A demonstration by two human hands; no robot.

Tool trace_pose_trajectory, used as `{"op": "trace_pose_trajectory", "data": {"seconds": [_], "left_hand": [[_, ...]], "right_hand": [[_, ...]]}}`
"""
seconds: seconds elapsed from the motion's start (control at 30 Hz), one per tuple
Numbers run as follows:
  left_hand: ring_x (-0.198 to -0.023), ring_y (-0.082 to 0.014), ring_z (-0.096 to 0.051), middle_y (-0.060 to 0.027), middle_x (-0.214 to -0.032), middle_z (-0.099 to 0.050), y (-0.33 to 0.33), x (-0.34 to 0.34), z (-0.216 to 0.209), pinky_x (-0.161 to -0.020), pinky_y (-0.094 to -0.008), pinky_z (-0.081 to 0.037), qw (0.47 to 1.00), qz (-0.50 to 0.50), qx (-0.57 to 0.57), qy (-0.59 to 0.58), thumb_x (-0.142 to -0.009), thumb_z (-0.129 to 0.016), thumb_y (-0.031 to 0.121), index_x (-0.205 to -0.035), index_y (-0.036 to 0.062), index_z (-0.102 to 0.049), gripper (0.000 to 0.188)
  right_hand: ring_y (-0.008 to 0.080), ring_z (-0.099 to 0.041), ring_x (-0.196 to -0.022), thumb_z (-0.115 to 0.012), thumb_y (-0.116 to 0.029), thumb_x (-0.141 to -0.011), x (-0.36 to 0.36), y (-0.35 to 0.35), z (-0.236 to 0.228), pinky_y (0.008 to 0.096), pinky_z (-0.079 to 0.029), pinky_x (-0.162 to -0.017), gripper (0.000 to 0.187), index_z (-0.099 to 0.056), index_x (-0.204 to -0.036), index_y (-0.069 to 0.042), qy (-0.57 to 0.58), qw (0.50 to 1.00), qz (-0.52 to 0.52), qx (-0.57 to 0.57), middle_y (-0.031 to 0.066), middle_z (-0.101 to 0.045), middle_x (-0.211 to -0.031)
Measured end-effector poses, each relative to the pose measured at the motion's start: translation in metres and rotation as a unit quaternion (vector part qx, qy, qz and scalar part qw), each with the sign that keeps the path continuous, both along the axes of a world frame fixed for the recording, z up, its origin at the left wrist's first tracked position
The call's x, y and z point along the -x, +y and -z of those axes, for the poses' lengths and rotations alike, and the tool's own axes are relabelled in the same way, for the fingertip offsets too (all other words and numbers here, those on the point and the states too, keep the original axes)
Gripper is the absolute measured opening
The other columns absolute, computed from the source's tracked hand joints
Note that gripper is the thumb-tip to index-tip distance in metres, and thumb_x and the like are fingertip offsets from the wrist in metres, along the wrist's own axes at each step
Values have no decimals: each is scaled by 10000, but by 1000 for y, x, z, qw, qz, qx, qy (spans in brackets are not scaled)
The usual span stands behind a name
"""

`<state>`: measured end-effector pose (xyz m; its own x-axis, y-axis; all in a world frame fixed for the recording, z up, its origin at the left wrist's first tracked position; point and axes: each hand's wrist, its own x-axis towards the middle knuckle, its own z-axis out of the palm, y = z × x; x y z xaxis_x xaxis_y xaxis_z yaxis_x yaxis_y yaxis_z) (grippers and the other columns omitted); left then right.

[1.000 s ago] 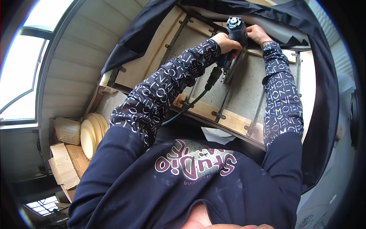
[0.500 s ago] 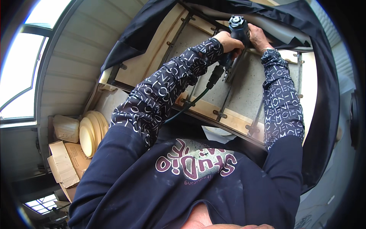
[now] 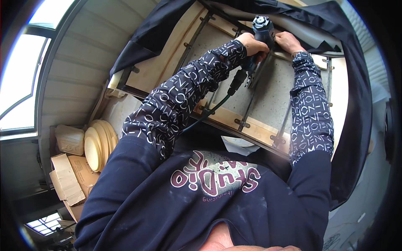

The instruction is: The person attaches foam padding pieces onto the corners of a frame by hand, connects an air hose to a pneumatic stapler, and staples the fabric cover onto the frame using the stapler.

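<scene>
My left hand [image 3: 253, 44] is wrapped round the handle of a dark pneumatic staple gun [image 3: 263, 30] with a silver screwed cap. A green-black air hose [image 3: 214, 109] runs from the grip back under my left forearm. The gun stands over the far part of an upturned furniture frame [image 3: 251, 130] of pale wood and dark metal bars. Close beside the gun's right side, my right hand [image 3: 288, 42] is closed with its fingertips down. Whatever those fingertips pinch is hidden. Dark fabric [image 3: 356, 83] drapes round the frame, with a loose flap near my right hand.
Grey speckled panels [image 3: 274, 85] fill the frame between the bars. To the left, round cream-coloured discs [image 3: 95, 148] lean in a stack next to a wrapped bundle [image 3: 70, 139] and an open cardboard box [image 3: 67, 178]. A window [image 3: 21, 83] is in the far-left wall.
My right hand has curled in more tightly and turned slightly beside the gun. The gun and my left hand have barely shifted.
</scene>
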<state>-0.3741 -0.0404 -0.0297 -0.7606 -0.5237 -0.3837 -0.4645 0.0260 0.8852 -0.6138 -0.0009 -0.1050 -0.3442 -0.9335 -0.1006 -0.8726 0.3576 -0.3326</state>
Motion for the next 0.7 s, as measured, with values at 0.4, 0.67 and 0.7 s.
{"op": "trace_pose_trajectory", "data": {"seconds": [0.4, 0.67, 0.7], "left_hand": [[-526, -144, -641, -76, -675, -662, 1, -5, -7, -509, -294, -553, 1000, -26, -16, 3, -805, -730, 207, -757, -4, -674, 224], [-527, -149, -643, -82, -679, -664, 0, -3, -1, -515, -294, -562, 1000, -13, -2, 9, -811, -725, 206, -761, -9, -671, 226], [-527, -149, -643, -82, -679, -664, -3, -2, 1, -515, -294, -562, 1000, -14, -2, 10, -811, -725, 206, -761, -9, -671, 226]], "right_hand": [[327, -665, -929, -628, -293, -867, -7, 10, 2, 395, -502, -872, 262, -718, -984, -76, -36, 989, -1, 147, 170, -706, -933], [321, -657, -959, -590, -302, -914, -1, 11, 7, 395, -502, -866, 263, -679, -1025, -80, -52, 969, 26, 241, 157, -698, -998], [303, -658, -955, -607, -298, -911, -2, 13, 4, 374, -502, -869, 263, -676, -1032, -75, -36, 975, 11, 218, 146, -698, -1008]]}}
